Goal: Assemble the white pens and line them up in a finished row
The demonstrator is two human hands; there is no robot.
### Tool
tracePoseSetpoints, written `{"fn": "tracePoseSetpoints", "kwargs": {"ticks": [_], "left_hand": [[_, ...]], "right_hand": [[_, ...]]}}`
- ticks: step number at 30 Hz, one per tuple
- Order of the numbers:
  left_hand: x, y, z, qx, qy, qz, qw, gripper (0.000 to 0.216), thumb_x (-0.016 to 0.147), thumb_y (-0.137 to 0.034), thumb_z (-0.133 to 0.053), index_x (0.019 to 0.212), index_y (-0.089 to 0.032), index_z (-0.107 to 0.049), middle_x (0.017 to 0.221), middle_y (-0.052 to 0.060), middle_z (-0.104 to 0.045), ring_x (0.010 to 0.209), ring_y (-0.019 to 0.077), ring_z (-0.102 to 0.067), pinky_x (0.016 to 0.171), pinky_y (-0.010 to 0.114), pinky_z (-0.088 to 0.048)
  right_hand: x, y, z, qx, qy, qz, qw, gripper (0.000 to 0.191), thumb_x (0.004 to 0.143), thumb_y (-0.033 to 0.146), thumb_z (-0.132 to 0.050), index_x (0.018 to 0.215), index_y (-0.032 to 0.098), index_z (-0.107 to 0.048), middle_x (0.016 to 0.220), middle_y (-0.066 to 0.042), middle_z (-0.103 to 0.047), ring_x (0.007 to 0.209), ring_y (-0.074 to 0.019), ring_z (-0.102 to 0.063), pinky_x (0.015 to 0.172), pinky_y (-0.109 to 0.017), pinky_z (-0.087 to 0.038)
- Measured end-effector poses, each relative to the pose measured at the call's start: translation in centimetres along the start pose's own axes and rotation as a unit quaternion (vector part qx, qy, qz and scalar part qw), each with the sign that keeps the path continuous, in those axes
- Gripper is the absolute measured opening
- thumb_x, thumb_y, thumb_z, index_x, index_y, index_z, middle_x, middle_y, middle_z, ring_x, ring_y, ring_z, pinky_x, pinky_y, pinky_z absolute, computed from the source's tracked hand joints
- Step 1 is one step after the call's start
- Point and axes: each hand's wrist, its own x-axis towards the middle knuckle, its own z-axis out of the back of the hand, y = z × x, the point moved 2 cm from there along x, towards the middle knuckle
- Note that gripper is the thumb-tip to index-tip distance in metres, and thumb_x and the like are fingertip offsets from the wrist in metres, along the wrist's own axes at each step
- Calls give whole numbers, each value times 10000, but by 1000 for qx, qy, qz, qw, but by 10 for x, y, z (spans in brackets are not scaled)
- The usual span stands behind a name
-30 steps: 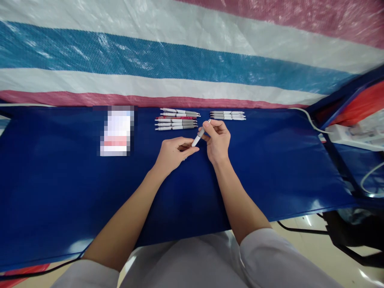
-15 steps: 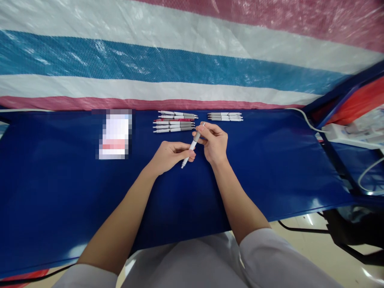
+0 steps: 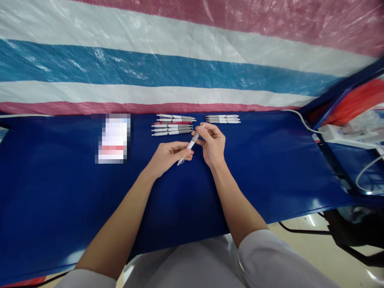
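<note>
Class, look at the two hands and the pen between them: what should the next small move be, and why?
I would probably hold the pen steady with the left hand and turn its silver tip slightly with the right hand. The left thumb and fingers pinch the white barrel; the right fingers are by the tip, so one end can be braced while the other turns.
</note>
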Motion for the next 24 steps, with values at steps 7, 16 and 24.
{"fn": "tracePoseSetpoints", "kwargs": {"ticks": [7, 16, 24], "left_hand": [[-1, 0, 5, 31, -23, 2, 999, 345, 745, -418, -796, 972, -163, -751, 843, 71, -767, 764, 217, -736, 792, 362, -599], [-2, 1, 4, -9, 25, 27, 999, 346, 788, -428, -760, 1029, -180, -751, 926, 81, -769, 814, 204, -728, 813, 344, -589], [1, 1, 3, 67, -42, -33, 996, 343, 682, -356, -839, 954, -169, -746, 792, 41, -752, 723, 202, -718, 721, 325, -587]], "right_hand": [[2, -4, 3, -27, -4, -12, 1000, 251, 643, 368, -825, 835, 261, -704, 824, 59, -705, 710, -114, -698, 621, -243, -609], [0, -3, 1, 4, 15, -19, 1000, 255, 662, 342, -818, 883, 260, -721, 812, 47, -727, 718, -128, -722, 603, -228, -609], [0, -5, 1, -11, -28, 9, 1000, 254, 648, 337, -830, 852, 257, -702, 777, 58, -715, 731, -123, -715, 621, -226, -606]]}}
